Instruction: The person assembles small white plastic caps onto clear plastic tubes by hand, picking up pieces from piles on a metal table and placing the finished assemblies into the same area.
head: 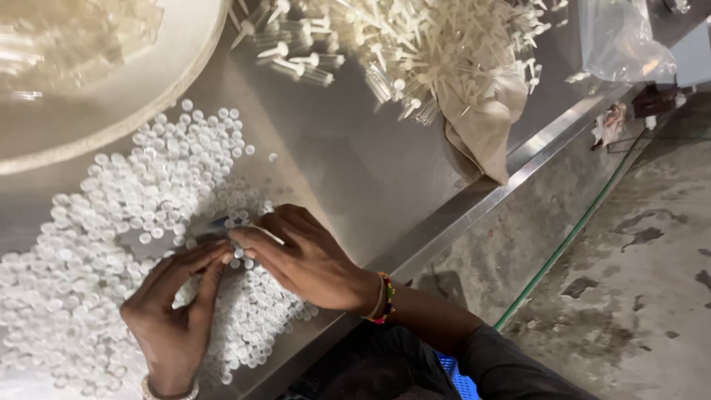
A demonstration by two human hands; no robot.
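Both hands meet over a wide spread of small white plastic caps (pixel 111 244) that covers the near-left part of a steel table (pixel 348 163). All places below are told from this spread of caps.

The left hand (pixel 174 311) lies on the near side of the spread, palm down, its fingers drawn narrow and stretched toward the middle, where the fingertips pinch something small; it is too small and too hidden to tell what, though it sits right among the caps. The right hand (pixel 304 255) comes in from the right edge of the spread, its fingers also closed to a narrow pinch, and it holds a thin pale stick-like piece (pixel 268 235) whose end touches the fingertips of the left hand. A beaded bracelet (pixel 384 298) of several colours circles the right wrist, and a pale band (pixel 169 392) circles the left wrist.

Beyond the spread, on the far left, stands a large pale round basin (pixel 148 89) holding clear plastic tubes. To the far right of the spread lies a heap of white plunger-like sticks and clear tubes (pixel 415 44), partly resting on a beige cloth (pixel 481 130) that hangs over the table's edge. Further right again sits a crumpled clear plastic bag (pixel 622 41). Right of the table's rim, a stained concrete floor (pixel 637 259) shows, with a green hose (pixel 570 233) running across it.
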